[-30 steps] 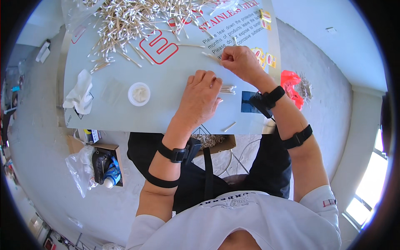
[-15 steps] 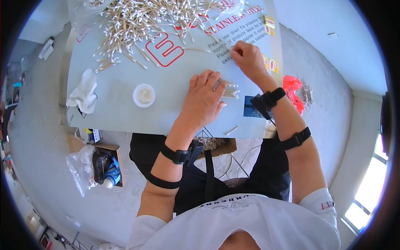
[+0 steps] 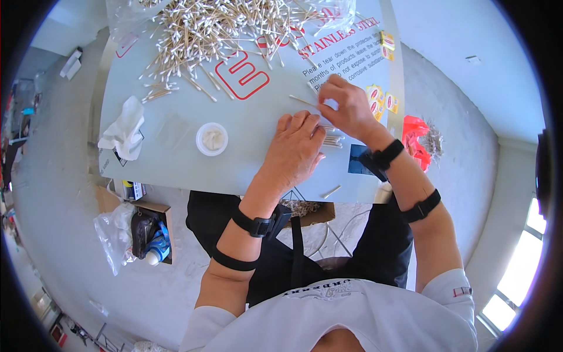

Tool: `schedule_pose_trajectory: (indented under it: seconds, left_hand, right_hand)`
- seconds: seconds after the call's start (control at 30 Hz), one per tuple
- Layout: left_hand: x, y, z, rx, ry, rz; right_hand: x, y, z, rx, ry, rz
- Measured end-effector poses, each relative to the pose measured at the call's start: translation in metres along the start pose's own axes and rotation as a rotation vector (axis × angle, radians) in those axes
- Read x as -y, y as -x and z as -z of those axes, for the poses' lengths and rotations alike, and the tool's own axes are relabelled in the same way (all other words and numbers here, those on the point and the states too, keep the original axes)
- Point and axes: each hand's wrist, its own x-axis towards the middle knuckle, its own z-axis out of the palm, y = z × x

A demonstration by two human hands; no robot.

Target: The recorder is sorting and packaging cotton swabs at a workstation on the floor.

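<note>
My left hand (image 3: 293,146) rests on the sheet-covered table, its fingers curled over a small bundle of cotton swabs (image 3: 333,141) whose ends stick out on the right. Just above it, my right hand (image 3: 350,110) pinches a single cotton swab (image 3: 303,101) that points to the left. The two hands almost meet. A big loose heap of cotton swabs (image 3: 205,35) spreads over the far part of the table. One stray swab (image 3: 332,192) lies close to the near edge.
Left of my hands stand a round white tub (image 3: 212,139) with pale contents and a crumpled tissue (image 3: 124,129). Small yellow labels (image 3: 375,100) lie along the right edge, near a dark blue card (image 3: 359,159). A red plastic bag (image 3: 414,138) is beyond that edge.
My right hand has come down and closer to the left hand, with a swab now showing from its fingers. The left hand stays over the bundle. The whole view has shifted slightly.
</note>
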Motion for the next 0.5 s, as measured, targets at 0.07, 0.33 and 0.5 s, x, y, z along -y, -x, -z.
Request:
schedule_pose_trajectory:
  seconds: [0.07,0.33,0.5]
  left_hand:
    - [-0.001,-0.001,0.003,0.021,0.011,0.040]
    - [0.005,-0.006,0.002,-0.109,0.021,0.154]
    - [0.007,-0.002,0.002,-0.010,-0.059,0.088]
  right_hand:
    - [-0.002,0.010,0.006,-0.028,-0.058,-0.139]
    - [0.001,0.008,-0.008,-0.123,-0.135,-0.283]
    - [-0.004,0.014,0.001,0.079,-0.218,-0.178]
